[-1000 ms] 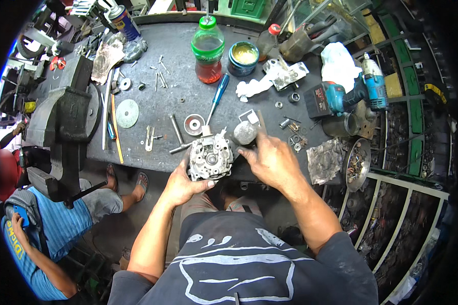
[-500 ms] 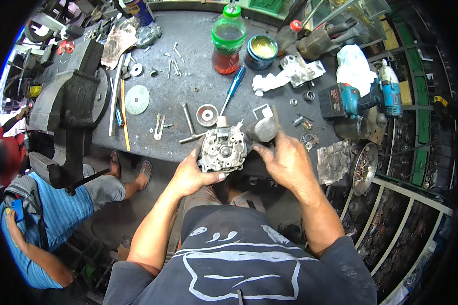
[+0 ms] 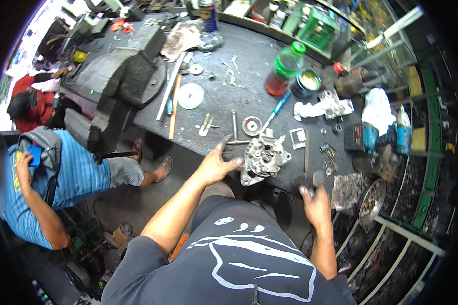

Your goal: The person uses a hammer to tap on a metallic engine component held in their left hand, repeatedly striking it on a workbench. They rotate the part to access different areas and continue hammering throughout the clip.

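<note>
A cast metal housing [image 3: 261, 159] with bolt holes sits on the dark workbench [image 3: 152, 118] at its front edge. My left hand [image 3: 218, 165] is beside the housing's left side, fingers extended and apart, thumb close to the casting; whether it touches is unclear. Right of the housing and lower, my right hand [image 3: 315, 202] is closed on a grey, round-headed metal object [image 3: 318, 178], blurred and partly hidden. Behind the housing lie a T-handle tool [image 3: 234, 127], a small round pulley [image 3: 252, 125] and a blue screwdriver [image 3: 280, 107].
A large vise [image 3: 114, 79] occupies the left. Two co-workers, in blue [image 3: 81, 168] and red [image 3: 28, 101], are at left. A bottle [image 3: 277, 81], grease tub [image 3: 308, 81], drill [image 3: 370, 137], rags, loose parts and tray [image 3: 371, 203] crowd the bench; racks [image 3: 387, 254] stand right.
The view has swung, shifting the bench rightward. My left hand has loosened from the housing; my right hand has moved down and right with the round grey object, away from the housing.
</note>
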### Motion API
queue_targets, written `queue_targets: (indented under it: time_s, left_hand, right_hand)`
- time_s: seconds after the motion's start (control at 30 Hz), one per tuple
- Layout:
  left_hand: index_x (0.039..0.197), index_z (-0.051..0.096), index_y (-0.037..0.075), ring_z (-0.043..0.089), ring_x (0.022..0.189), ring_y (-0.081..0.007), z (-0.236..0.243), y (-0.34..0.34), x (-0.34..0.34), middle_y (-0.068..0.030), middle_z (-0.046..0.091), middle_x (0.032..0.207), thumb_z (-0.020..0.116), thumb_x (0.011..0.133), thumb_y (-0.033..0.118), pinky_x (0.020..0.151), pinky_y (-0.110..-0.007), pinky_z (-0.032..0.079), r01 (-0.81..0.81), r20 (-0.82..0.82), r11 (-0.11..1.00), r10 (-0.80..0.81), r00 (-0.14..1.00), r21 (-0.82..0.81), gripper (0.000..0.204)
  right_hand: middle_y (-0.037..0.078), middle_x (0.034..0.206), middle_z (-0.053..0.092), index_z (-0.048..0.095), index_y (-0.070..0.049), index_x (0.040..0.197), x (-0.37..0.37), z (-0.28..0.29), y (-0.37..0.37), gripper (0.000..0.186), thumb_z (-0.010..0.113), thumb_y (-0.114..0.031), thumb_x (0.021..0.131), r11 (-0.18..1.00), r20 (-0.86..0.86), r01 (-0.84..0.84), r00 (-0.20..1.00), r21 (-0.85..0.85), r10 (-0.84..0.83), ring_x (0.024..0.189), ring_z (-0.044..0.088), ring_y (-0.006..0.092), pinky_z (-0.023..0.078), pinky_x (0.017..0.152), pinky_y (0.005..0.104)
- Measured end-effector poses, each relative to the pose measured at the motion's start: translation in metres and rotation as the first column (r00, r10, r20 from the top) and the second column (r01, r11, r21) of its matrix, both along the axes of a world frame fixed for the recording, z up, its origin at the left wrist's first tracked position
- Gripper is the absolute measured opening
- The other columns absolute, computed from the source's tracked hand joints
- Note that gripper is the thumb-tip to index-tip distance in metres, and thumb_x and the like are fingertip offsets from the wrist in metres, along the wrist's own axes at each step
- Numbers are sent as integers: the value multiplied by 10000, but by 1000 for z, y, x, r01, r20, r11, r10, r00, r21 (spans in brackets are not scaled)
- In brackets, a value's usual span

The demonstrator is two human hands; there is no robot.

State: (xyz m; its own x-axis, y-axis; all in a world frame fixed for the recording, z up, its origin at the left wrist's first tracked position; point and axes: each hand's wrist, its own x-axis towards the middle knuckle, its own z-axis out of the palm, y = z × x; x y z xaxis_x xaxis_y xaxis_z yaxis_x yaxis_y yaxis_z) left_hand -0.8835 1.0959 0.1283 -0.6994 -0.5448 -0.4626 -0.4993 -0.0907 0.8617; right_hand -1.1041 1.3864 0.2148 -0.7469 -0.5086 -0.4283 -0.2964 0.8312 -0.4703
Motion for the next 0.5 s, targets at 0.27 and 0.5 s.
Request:
queue_targets:
  time_s: [0.27,0.5]
  left_hand:
    - [1328,766,23,727,1189,-424,-26,-90,39,-232,773,1236,820,955,190,1061,-499,563,44,201,799,97,975,-599,412]
    - [1285,787,30,742,1154,-412,-35,-131,-17,-218,782,1169,823,974,227,1036,-488,565,105,84,716,-65,994,-690,370]
  right_hand:
    - [358,1165,775,688,48,1336,56,-23,73,532,845,-313,979,979,92,60,993,193,-79,1167,731,550,579,982,586]
    - [345,1180,779,700,42,1294,85,-19,53,486,839,-301,978,953,108,127,981,274,-162,1170,730,552,575,985,589]
